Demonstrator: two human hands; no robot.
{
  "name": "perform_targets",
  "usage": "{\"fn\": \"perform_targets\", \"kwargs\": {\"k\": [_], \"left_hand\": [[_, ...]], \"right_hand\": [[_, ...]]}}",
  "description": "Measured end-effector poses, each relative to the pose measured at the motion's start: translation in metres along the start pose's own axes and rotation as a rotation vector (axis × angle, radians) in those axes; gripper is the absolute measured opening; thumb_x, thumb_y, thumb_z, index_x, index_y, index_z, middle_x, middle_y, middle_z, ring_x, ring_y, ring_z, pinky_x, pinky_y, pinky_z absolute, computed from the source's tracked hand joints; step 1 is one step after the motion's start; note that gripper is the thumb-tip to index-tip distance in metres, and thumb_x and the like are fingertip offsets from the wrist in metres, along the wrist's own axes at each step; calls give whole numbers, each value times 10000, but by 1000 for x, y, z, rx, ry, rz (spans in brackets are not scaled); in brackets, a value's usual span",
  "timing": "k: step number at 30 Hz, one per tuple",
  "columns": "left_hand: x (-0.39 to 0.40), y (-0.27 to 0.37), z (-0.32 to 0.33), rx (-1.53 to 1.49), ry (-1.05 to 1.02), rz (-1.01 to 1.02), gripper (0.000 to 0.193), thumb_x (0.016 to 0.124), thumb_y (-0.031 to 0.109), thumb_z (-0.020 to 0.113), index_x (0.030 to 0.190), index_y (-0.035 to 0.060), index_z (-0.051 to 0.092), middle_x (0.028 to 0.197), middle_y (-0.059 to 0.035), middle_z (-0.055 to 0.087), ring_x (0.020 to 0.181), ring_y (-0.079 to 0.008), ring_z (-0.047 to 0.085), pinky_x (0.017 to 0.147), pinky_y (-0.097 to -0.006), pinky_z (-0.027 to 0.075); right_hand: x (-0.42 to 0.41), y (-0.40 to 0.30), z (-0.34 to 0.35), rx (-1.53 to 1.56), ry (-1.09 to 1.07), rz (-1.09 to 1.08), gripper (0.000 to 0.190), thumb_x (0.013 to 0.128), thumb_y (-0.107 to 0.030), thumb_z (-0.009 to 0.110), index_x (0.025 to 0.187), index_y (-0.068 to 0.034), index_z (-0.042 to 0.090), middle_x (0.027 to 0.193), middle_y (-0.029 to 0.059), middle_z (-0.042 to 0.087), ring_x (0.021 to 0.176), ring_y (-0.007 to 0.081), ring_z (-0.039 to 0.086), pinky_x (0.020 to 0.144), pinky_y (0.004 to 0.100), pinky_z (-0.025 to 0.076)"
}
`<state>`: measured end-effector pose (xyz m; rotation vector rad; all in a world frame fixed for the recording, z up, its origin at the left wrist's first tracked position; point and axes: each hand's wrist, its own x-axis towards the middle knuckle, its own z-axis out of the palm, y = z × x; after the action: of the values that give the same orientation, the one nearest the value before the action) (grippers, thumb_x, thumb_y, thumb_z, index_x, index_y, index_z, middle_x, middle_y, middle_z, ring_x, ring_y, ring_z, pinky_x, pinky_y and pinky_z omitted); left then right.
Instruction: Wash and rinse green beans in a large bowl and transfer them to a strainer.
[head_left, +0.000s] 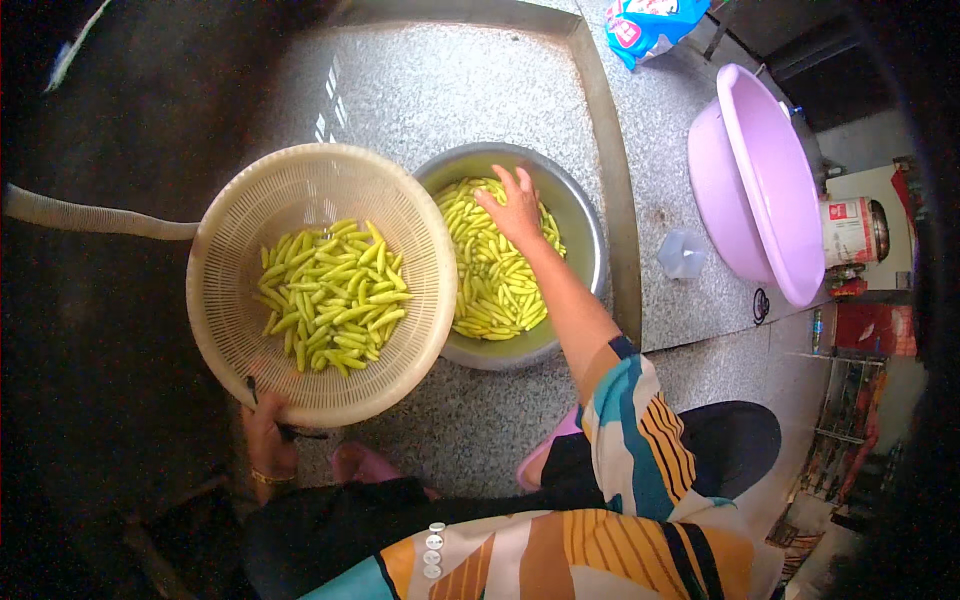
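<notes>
A cream plastic colander (214, 262) with slotted walls holds a heap of yellow-green chili peppers (337, 296). My left hand (266, 431) grips its near rim at the lower left, beside a black loop or strap. To the right, partly behind the colander, stands a round metal basin (596, 232) with many more yellow-green chili peppers (495, 292) inside. Over those peppers is my right hand (517, 206), fingers spread and nothing seen in it; whether the fingertips touch them I cannot tell.
On the right stand a purple plastic tub (712, 180), tilted in view, and a small translucent container (682, 253). A blue plastic bag (656, 30) lies at the top. From the left, a corrugated hose (97, 214) runs behind the colander. A raised edge (619, 195) borders the speckled floor (465, 82).
</notes>
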<state>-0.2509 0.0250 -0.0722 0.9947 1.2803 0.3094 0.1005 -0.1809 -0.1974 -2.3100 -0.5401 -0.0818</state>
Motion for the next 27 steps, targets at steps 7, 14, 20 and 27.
{"fn": "perform_targets", "kwargs": {"k": [7,14,20,27], "left_hand": [[4,-5,-2,-82,-57,-6,406,679,22,519,1075,3,429,916,-69,522,797,-195,525,710,-327,447],[-3,2,1,-71,-72,55,404,676,36,526,1068,6,433,914,-68,522,798,-188,524,711,-326,444],[5,-7,-7,-56,-75,55,431,685,44,529,1101,13,422,939,-68,524,817,-187,521,724,-312,435],[17,-26,-29,23,-180,170,429,694,65,533,1105,16,421,950,-64,523,837,-184,511,729,-320,433]], "right_hand": [[-79,-12,26,-531,-458,16,839,680,-623,518,1348,-231,194,1414,147,16,1298,349,-9,952,634,55],[-90,1,5,-470,-455,-215,692,652,-185,687,1262,-241,365,1287,151,311,1171,331,333,916,512,310],[-104,6,5,-416,-502,-240,493,622,-74,659,1083,-192,531,988,107,487,885,287,530,741,365,455],[-42,-45,-38,261,110,262,322,706,-27,566,1020,-98,551,946,113,586,846,224,559,732,302,439]]}}
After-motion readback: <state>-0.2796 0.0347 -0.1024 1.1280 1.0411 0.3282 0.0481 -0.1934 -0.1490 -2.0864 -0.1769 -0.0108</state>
